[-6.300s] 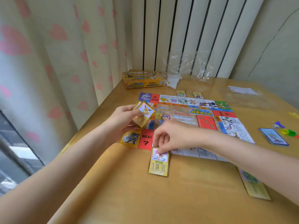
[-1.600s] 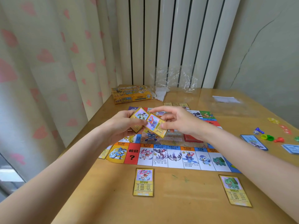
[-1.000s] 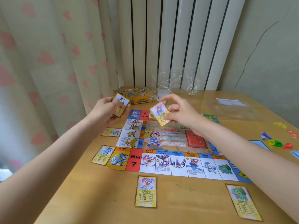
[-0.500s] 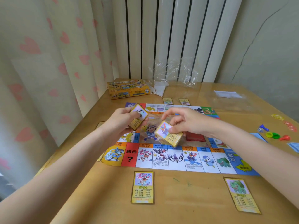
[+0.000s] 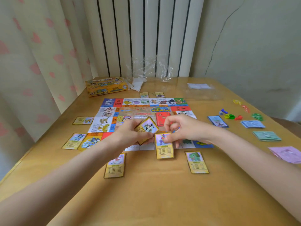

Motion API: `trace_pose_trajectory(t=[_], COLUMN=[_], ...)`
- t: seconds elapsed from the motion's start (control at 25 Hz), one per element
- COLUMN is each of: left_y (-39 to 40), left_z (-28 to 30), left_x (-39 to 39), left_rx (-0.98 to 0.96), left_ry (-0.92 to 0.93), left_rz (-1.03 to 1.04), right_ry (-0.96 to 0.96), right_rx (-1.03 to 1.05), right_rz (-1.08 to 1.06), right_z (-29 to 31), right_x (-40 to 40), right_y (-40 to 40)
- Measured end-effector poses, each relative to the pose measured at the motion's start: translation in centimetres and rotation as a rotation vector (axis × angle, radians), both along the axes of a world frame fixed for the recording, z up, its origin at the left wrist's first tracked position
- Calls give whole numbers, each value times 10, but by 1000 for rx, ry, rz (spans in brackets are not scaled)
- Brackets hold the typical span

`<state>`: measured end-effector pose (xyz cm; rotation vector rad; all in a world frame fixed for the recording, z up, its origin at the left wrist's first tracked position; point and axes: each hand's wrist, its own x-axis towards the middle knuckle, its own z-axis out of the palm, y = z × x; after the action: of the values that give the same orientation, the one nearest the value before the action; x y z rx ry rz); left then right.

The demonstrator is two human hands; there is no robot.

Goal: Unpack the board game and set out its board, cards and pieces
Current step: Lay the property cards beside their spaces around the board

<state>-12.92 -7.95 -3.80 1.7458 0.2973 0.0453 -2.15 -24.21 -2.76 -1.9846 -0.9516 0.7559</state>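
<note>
The colourful game board (image 5: 143,110) lies flat in the middle of the wooden table (image 5: 162,193). My left hand (image 5: 128,136) grips a small stack of yellow cards (image 5: 147,128) above the board's near edge. My right hand (image 5: 180,129) pinches the top of a single yellow card (image 5: 164,147) that lies across the board's near edge. Other yellow cards lie around the board: one near card (image 5: 114,165), a green-creature card (image 5: 196,162), a left card (image 5: 74,141) and another left card (image 5: 83,120). Two far cards (image 5: 152,94) lie beyond the board.
The yellow game box (image 5: 106,86) and clear plastic wrap (image 5: 151,70) sit at the table's far side by the radiator. Coloured pawns (image 5: 230,116), a blue card deck (image 5: 217,121) and stacks of paper money (image 5: 267,136) lie at the right. A curtain hangs at left.
My right hand has carried the single card from above the board down to its near edge. My left hand with the stack has come closer alongside it.
</note>
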Motion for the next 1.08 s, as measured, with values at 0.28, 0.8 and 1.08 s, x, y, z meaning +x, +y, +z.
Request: trace_pose_trajectory(t=[0.28,0.8,1.08], left_y=[-7,0,0], left_z=[-5,-8,8], left_x=[-3,1,44], left_rx=[-262,-385,-322], left_ry=[50,84,-6], left_rz=[13,44,62], right_ry=[-202,-429,-45], right_rx=[-252,-348,170], right_rz=[29,-1,-432], right_z=[-16,2,6], right_x=[-22,-21,15], right_y=[-10,6,14])
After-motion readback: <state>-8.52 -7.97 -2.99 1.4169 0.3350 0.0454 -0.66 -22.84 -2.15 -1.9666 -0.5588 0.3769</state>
